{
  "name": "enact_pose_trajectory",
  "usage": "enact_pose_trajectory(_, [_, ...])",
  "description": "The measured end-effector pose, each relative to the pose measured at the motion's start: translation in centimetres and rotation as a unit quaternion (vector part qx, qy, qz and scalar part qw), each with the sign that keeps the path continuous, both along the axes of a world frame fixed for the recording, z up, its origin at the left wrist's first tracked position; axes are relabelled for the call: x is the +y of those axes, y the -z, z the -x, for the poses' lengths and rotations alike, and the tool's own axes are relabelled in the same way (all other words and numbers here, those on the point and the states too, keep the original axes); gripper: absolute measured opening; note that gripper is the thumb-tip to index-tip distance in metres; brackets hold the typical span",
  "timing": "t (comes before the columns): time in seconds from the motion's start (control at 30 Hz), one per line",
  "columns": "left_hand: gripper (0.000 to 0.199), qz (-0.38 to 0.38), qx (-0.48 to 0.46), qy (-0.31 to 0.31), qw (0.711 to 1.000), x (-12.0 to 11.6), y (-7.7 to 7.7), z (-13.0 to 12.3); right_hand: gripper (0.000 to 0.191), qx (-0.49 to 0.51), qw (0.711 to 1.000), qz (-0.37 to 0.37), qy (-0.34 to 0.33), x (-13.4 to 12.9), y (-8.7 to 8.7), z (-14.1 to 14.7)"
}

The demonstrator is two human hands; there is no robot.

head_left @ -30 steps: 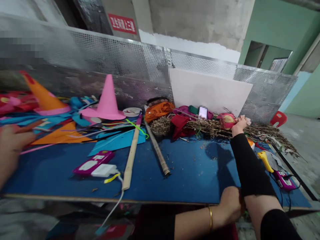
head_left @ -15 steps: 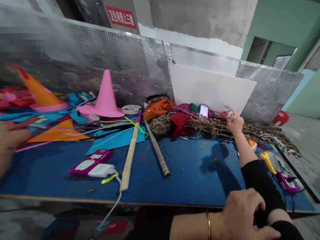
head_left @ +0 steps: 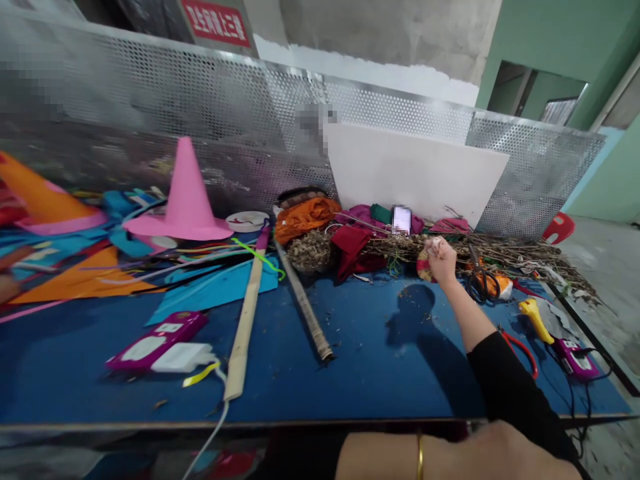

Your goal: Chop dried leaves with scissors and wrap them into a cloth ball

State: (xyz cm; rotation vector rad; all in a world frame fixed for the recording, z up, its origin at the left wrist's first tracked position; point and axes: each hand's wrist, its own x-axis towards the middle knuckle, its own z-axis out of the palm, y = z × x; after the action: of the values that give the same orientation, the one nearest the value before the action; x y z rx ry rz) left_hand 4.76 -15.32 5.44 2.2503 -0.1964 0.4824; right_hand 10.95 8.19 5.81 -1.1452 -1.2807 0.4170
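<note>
My right hand (head_left: 443, 261) reaches over the far side of the blue table (head_left: 360, 373), its fingers closed round a small crumpled whitish thing (head_left: 436, 247). I cannot make out its kind. Touching or just behind the hand is a round yellow-and-red roll (head_left: 424, 268). Dry twigs (head_left: 530, 257) lie in a long bundle beyond it, with black-handled scissors (head_left: 483, 283) to the right. My left hand (head_left: 500, 453), below a gold bangle, hangs low in front of the table edge; its fingers are hidden or cut off by the frame.
Another person's blurred hand (head_left: 9, 283) shows at the left edge. A pink cone hat (head_left: 187, 193), an orange cloth bundle (head_left: 307, 219), a bamboo strip (head_left: 245, 327), a brown stick (head_left: 307, 307), a purple power strip (head_left: 155, 341) and red-handled pliers (head_left: 523, 350) lie about. A white board (head_left: 415, 167) leans behind.
My right hand has moved left and slightly lower with the whitish thing, uncovering the scissors and pliers. My left hand has dropped lower. The view has shifted a little right.
</note>
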Motion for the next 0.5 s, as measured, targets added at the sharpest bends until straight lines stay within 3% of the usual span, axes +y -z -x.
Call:
enact_pose_trajectory(0.03, [0.025,-0.018,-0.026,-0.051,0.998,0.5,0.2,0.8,0.033,0.034,0.999,-0.004,-0.007,-0.5,0.0,0.3])
enact_pose_trajectory(0.1, [0.017,-0.009,-0.110,-0.248,0.962,2.6,0.5,2.9,0.038,0.101,0.995,-0.010,-0.022,-1.9,0.1,0.5])
enact_pose_trajectory(0.17, [0.012,0.014,-0.206,-0.464,0.862,6.1,0.8,5.2,0.039,0.179,0.982,-0.006,-0.052,-3.6,0.4,0.5])
enact_pose_trajectory(0.2, [0.022,0.027,-0.230,-0.539,0.809,8.1,1.1,6.1,0.040,0.213,0.975,-0.002,-0.066,-4.4,0.6,0.5])
enact_pose_trajectory(0.23, [0.045,0.055,-0.228,-0.587,0.775,10.1,1.5,6.9,0.039,0.273,0.958,0.008,-0.092,-5.1,0.8,0.4])
enact_pose_trajectory(0.27, [0.067,0.096,-0.223,-0.608,0.756,12.0,2.0,7.4,0.038,0.315,0.943,0.018,-0.107,-5.7,1.1,0.4])
enact_pose_trajectory(0.3, [0.079,0.151,-0.209,-0.595,0.761,13.6,2.5,7.6,0.037,0.346,0.931,0.027,-0.117,-6.2,1.5,0.5])
enact_pose_trajectory(0.37, [0.088,0.268,-0.177,-0.511,0.798,15.7,3.6,7.5,0.037,0.382,0.915,0.039,-0.121,-6.7,2.2,0.7])
enact_pose_trajectory(0.43, [0.079,0.351,-0.166,-0.455,0.801,16.2,4.5,7.1,0.037,0.395,0.911,0.039,-0.112,-7.1,2.9,1.3])
enact_pose_trajectory(0.5, [0.061,0.384,-0.180,-0.448,0.787,15.8,4.9,6.8,0.035,0.392,0.913,0.030,-0.104,-7.6,3.4,1.9])
